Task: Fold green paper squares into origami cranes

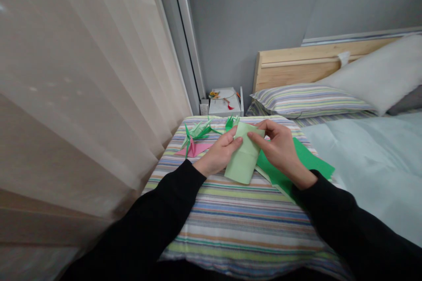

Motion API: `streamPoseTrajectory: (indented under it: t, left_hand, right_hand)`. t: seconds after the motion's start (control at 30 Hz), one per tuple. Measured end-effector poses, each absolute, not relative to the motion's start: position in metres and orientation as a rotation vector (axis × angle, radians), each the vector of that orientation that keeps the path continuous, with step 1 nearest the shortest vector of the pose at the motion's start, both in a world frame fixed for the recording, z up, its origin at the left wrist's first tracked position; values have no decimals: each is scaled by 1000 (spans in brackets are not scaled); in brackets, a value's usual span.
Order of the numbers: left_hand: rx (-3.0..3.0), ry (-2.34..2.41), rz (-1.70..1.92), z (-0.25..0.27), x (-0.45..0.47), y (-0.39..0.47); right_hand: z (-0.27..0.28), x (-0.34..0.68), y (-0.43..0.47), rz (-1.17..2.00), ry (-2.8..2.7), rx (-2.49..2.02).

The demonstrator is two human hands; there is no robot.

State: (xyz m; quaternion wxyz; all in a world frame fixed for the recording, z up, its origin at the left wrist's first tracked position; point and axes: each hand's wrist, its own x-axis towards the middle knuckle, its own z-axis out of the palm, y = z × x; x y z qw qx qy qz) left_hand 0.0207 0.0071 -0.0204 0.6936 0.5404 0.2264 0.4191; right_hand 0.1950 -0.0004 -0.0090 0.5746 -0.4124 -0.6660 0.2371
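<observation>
A light green sheet of paper (244,160), folded into a narrow rectangle, is held up between my two hands. My left hand (222,149) pinches its left edge, thumb on the front face. On the upper right edge, my right hand (275,140) grips the paper with thumb and fingers. Beneath my right hand lie green paper sheets (310,158), partly hidden by the wrist and sleeve. Left of my hands sit green folded paper cranes (199,131) and a pink folded paper piece (196,148). Another green folded piece (231,123) stands just behind my left hand.
A striped cloth (250,224) covers the surface in front of me. Bedding (372,153) lies to the right, with pillows (313,99) against a wooden headboard (293,68). A small white cabinet (224,105) holds trinkets behind. A pale curtain (99,74) hangs along the left.
</observation>
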Motion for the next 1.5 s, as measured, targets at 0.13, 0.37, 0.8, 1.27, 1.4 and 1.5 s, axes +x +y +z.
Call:
streamPoseTrajectory:
  t: [0.13,0.37,0.8,1.27,1.4,1.5]
  left_hand:
    - [1207,503,934,-19,21,6]
    - [1215,513,937,-19,21,5]
    - [1241,516,918,-19,20,4]
    - [1453,665,868,-9,15,5]
    - [1590,918,974,-5,7,14]
    - [1624,1030,1154,0,0,19]
  right_hand:
    - [-9,194,-1,553,-1550,-943]
    - [-10,195,0,552,-1547,-918]
    - [-8,193,-1,554,-1529,-930]
    - [0,196,2,977,-1262,-921]
    - [-7,200,11,797,-1205,-950]
    - [-11,203,17,792,-1193,-974]
